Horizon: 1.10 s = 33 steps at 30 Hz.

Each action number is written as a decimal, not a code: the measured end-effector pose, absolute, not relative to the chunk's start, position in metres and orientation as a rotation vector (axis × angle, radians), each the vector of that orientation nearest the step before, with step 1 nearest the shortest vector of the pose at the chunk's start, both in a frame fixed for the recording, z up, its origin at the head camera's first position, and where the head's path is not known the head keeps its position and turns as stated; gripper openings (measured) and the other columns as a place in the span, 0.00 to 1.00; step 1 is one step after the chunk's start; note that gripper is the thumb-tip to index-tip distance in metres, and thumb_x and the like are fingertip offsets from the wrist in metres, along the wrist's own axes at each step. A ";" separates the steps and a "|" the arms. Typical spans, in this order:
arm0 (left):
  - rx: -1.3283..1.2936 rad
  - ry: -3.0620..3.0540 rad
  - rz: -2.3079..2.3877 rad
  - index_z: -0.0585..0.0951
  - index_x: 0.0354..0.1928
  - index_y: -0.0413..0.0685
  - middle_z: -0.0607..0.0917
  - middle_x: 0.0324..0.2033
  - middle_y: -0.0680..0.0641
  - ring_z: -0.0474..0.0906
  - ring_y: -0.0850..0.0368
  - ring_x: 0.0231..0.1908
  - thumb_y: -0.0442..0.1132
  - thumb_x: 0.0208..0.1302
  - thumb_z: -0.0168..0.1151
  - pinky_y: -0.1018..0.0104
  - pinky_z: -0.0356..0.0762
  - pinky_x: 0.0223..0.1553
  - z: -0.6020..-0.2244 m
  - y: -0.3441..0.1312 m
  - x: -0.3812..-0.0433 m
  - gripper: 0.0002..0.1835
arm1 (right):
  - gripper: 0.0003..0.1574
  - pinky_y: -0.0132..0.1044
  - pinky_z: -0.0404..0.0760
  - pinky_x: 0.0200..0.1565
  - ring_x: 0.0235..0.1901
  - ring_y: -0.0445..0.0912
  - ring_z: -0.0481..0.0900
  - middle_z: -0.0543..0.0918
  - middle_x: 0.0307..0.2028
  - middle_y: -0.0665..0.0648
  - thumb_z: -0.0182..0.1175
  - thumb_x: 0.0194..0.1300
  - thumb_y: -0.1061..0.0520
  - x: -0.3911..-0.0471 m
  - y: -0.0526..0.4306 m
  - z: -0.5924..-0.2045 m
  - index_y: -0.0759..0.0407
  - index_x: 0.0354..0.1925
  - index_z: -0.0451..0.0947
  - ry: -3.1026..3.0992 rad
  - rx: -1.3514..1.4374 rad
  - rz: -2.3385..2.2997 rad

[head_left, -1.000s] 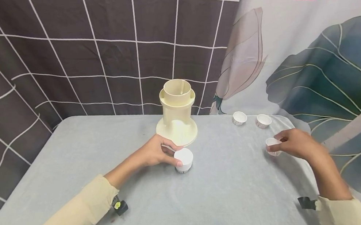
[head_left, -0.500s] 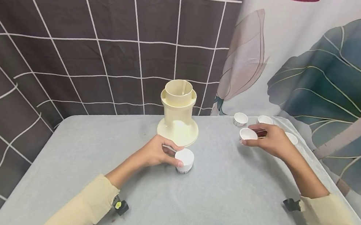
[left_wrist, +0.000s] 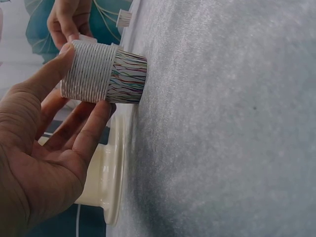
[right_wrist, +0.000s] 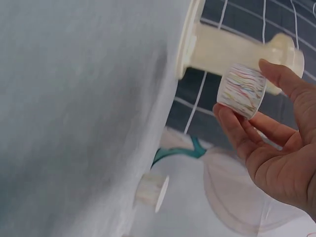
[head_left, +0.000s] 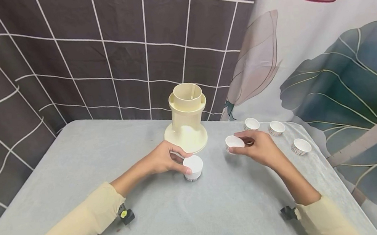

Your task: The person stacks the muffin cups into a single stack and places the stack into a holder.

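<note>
Pinched a white cup stack (left_wrist: 106, 73), ridged above and streaked with coloured lines below, upright on the table (head_left: 185, 217) with the left hand (head_left: 165, 159). Held a matching cup (right_wrist: 242, 91) in the right hand (head_left: 260, 146), aloft near the cream stand (head_left: 186, 121).

Left arm: the long cream fabric sleeve (head_left: 72, 221) enters at the lower left of the head view, inclined upward to the right; bare left forearm (head_left: 130, 176) beyond the cuff. Left hand (head_left: 165, 158) in a pinching grip, left thumb (left_wrist: 47, 74) opposed to bent left fingers (left_wrist: 91, 131). Right arm: matching cream fabric sleeve (head_left: 323, 220) at lower right, bare right forearm (head_left: 296, 180) slanting upward to the left. Right hand (head_left: 258, 146) likewise pinching, right thumb (right_wrist: 281, 76) opposed to curved right fingers (right_wrist: 234, 128). Hands apart, fingertips directed inward.
</note>
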<state>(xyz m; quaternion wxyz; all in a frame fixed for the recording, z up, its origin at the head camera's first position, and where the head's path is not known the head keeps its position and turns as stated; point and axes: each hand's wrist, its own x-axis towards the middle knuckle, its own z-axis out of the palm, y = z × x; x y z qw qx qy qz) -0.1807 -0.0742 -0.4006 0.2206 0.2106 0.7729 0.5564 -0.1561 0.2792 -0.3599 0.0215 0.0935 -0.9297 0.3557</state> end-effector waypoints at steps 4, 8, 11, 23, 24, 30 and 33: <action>0.584 2.140 1.539 0.94 0.51 0.38 0.95 0.58 0.42 0.97 0.51 0.50 0.31 0.55 0.89 0.68 0.93 0.49 -0.401 -0.075 -0.182 0.21 | 0.34 0.28 0.91 0.47 0.49 0.53 0.96 0.95 0.55 0.62 0.86 0.63 0.47 -0.153 0.264 -0.360 0.61 0.61 0.91 -2.868 0.324 1.156; 0.581 2.138 1.542 0.94 0.51 0.38 0.95 0.57 0.42 0.97 0.50 0.50 0.30 0.54 0.89 0.66 0.94 0.50 -0.402 -0.075 -0.183 0.20 | 0.32 0.30 0.93 0.48 0.48 0.50 0.96 0.95 0.56 0.61 0.85 0.64 0.47 -0.149 0.247 -0.360 0.60 0.61 0.91 -2.862 0.374 1.210; 0.586 2.142 1.541 0.94 0.51 0.38 0.95 0.57 0.42 0.97 0.50 0.50 0.30 0.54 0.89 0.66 0.94 0.51 -0.403 -0.075 -0.184 0.20 | 0.31 0.32 0.94 0.50 0.48 0.48 0.96 0.94 0.57 0.60 0.85 0.64 0.47 -0.146 0.233 -0.360 0.58 0.61 0.91 -2.853 0.412 1.264; 0.644 2.108 1.577 0.92 0.52 0.32 0.96 0.54 0.38 0.97 0.49 0.50 0.28 0.57 0.86 0.62 0.95 0.51 -0.405 -0.077 -0.182 0.20 | 0.32 0.39 0.95 0.56 0.52 0.53 0.94 0.94 0.56 0.61 0.83 0.67 0.52 -0.132 0.190 -0.361 0.63 0.65 0.89 -2.770 0.640 1.367; 0.644 2.099 1.587 0.91 0.51 0.32 0.96 0.52 0.39 0.97 0.48 0.49 0.28 0.57 0.86 0.62 0.95 0.51 -0.406 -0.077 -0.182 0.20 | 0.33 0.39 0.95 0.56 0.52 0.53 0.93 0.94 0.56 0.61 0.83 0.67 0.53 -0.132 0.188 -0.362 0.64 0.65 0.88 -2.761 0.666 1.369; 0.653 2.106 1.614 0.91 0.51 0.32 0.96 0.46 0.43 0.96 0.49 0.49 0.29 0.58 0.86 0.61 0.96 0.52 -0.409 -0.078 -0.178 0.19 | 0.34 0.40 0.95 0.58 0.54 0.53 0.93 0.93 0.58 0.63 0.83 0.66 0.56 -0.131 0.180 -0.366 0.66 0.66 0.87 -2.751 0.752 1.329; 0.666 2.123 1.617 0.91 0.55 0.33 0.96 0.50 0.40 0.96 0.47 0.50 0.30 0.59 0.86 0.60 0.96 0.53 -0.410 -0.079 -0.175 0.22 | 0.35 0.42 0.94 0.60 0.55 0.54 0.93 0.93 0.59 0.63 0.83 0.66 0.56 -0.131 0.179 -0.367 0.66 0.67 0.87 -2.753 0.757 1.326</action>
